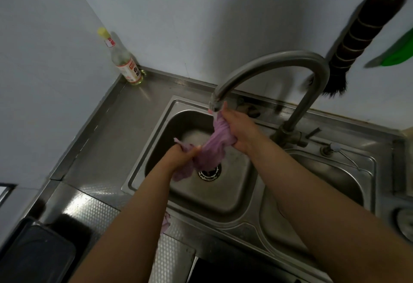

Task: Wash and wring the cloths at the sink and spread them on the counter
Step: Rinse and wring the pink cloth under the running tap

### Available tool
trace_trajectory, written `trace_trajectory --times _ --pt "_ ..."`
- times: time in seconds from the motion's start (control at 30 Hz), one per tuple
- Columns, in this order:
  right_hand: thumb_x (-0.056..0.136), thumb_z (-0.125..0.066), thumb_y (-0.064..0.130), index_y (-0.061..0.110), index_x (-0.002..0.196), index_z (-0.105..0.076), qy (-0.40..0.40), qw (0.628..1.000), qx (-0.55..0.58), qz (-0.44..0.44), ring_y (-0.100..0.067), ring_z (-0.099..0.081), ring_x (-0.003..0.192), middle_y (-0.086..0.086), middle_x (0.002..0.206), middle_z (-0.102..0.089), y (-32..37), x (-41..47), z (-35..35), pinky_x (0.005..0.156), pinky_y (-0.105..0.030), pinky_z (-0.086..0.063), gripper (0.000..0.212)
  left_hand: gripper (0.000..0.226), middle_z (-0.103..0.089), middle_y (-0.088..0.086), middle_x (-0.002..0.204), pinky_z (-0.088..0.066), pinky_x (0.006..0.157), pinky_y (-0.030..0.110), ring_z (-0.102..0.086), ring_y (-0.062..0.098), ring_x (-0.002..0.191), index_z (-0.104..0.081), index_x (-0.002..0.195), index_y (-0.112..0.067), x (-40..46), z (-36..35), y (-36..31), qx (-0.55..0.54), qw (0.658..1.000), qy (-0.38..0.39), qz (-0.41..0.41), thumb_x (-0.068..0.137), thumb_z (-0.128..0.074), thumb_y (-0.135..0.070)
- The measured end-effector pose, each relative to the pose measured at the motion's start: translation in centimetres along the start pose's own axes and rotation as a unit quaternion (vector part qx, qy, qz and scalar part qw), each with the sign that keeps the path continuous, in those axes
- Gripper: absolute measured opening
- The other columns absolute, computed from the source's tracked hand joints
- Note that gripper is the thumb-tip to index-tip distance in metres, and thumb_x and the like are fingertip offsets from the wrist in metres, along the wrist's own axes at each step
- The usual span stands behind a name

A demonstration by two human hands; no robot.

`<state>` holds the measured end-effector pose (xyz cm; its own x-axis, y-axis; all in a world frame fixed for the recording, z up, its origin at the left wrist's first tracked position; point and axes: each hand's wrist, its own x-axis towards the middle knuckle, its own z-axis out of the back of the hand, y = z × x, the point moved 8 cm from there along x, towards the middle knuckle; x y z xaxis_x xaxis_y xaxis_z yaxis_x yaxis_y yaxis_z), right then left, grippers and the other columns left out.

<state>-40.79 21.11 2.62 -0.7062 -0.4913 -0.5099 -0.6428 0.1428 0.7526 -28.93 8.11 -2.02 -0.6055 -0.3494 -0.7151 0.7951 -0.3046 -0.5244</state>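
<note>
Cloth (pixel 213 146): lilac, soft, gathered into a wrinkled rope above the left steel basin (pixel 223 200). Its long axis slants from lower left up to the spout of the curved metal tap (pixel 277 59). Left hand (pixel 182 155) fingers are clenched on the lower end; right hand (pixel 238 129) fingers are clenched on the upper end. A second lilac piece (pixel 165 222), possibly another cloth, lies on the embossed counter (pixel 93 206).

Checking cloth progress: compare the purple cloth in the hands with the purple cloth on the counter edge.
The bunched purple cloth hangs over the left sink basin, gripped by left hand and right hand; the counter cloth lies unheld, mostly hidden. Both are purple.
</note>
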Motion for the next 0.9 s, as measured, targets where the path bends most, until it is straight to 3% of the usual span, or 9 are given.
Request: trace_trajectory --times 0.1,0.2,0.3,0.37,0.43,0.53,0.7,0.8,0.9 --pt "0.094 -0.054 0.024 -0.002 0.121 -0.056 0.01 0.999 -0.03 -0.04 -0.016 -0.06 0.079 -0.004 0.091 -0.065 -0.3 -1.1 -2.1 0.076 -0.033 -0.053 0.037 0.083 -0.049 0.019 0.138 -0.04 0.099 0.044 -0.05 0.034 0.123 -0.049 0.136 -0.007 0.7 1.4 0.4 0.284 0.956 -0.046 0.063 0.087 -0.037 -0.073" --pt "0.095 -0.052 0.026 0.004 0.126 -0.055 0.046 0.992 0.062 -0.1 -0.007 -0.055 0.071 0.002 0.08 -0.058 -1.5 -2.3 -3.9 0.064 -0.018 -0.048 0.039 0.088 -0.02 0.013 0.158 -0.028 0.115 0.046 -0.024 0.033 0.143 -0.028 0.149 -0.011 0.9 -0.7 -3.7 0.317 0.942 0.011 -0.109 0.08 -0.071 -0.044" --pt "0.089 -0.059 0.025 0.016 0.123 -0.06 0.109 0.937 0.258 -0.209 0.0 -0.037 0.051 0.011 0.061 -0.042 -3.0 -2.8 -5.3 0.048 -0.008 -0.026 0.035 0.045 -0.054 0.015 0.134 -0.038 0.11 0.042 -0.05 0.028 0.125 -0.055 0.127 -0.007 -0.4 -4.9 -5.6 0.175 0.955 0.172 -0.166 0.085 -0.069 -0.011" --pt "0.084 -0.064 0.023 0.013 0.093 -0.069 0.156 0.909 0.319 -0.218 0.001 -0.034 0.038 0.008 0.05 -0.042 -1.8 -2.8 -5.3 0.034 -0.009 -0.026 0.014 0.037 -0.065 0.019 0.115 -0.045 0.103 0.045 -0.061 0.03 0.11 -0.064 0.111 -0.001 -0.7 -6.5 -5.6 0.065 0.962 0.213 -0.156 0.078 -0.074 -0.014" --pt "0.076 -0.07 0.015 0.014 0.064 -0.064 0.194 0.893 0.358 -0.192 0.002 -0.026 0.032 0.007 0.041 -0.039 0.2 -2.3 -4.2 0.027 -0.012 -0.024 0.013 0.043 -0.069 0.022 0.104 -0.048 0.1 0.049 -0.065 0.029 0.1 -0.067 0.102 0.0 0.1 -6.7 -5.0 -0.044 0.973 0.171 -0.149 0.067 -0.082 -0.02" --pt "0.077 -0.067 0.01 0.011 0.063 -0.062 0.142 0.892 0.394 -0.169 -0.007 -0.03 0.031 0.0 0.041 -0.041 2.8 -1.8 -0.7 0.036 -0.015 -0.021 0.014 0.019 -0.067 0.017 0.093 -0.05 0.093 0.047 -0.062 0.027 0.091 -0.064 0.096 -0.003 0.6 -4.8 -4.4 -0.134 0.98 0.057 -0.136 0.08 -0.073 -0.004" --pt "0.092 -0.047 0.015 0.013 0.066 -0.058 -0.185 0.982 0.04 -0.016 -0.015 -0.056 0.057 -0.001 0.06 -0.062 4.3 -1.7 10.8 0.053 -0.022 -0.046 0.028 0.04 -0.062 0.008 0.099 -0.05 0.08 0.025 -0.06 0.017 0.09 -0.052 0.115 -0.004 0.0 -0.3 -6.7 -0.112 0.975 -0.011 -0.191 0.08 -0.073 -0.004" --pt "0.093 -0.045 0.008 0.016 0.073 -0.061 -0.216 0.957 -0.19 -0.045 -0.015 -0.049 0.059 -0.006 0.079 -0.059 1.2 -1.3 13.5 0.049 -0.021 -0.038 0.026 0.041 -0.062 0.005 0.097 -0.048 0.078 0.026 -0.06 0.016 0.087 -0.048 0.111 -0.011 -1.2 0.6 -9.6 -0.009 0.968 0.001 -0.25 0.078 -0.071 -0.004" --pt "0.096 -0.04 -0.001 0.003 0.114 -0.06 -0.197 0.929 -0.31 -0.044 -0.016 -0.054 0.07 -0.017 0.111 -0.06 -1.9 -0.8 14.1 0.05 -0.019 -0.048 0.027 0.023 -0.062 0.001 0.09 -0.047 0.077 0.028 -0.061 0.021 0.088 -0.055 0.105 -0.011 -3.5 0.0 -13.2 0.203 0.931 0.005 -0.302 0.084 -0.065 -0.015"
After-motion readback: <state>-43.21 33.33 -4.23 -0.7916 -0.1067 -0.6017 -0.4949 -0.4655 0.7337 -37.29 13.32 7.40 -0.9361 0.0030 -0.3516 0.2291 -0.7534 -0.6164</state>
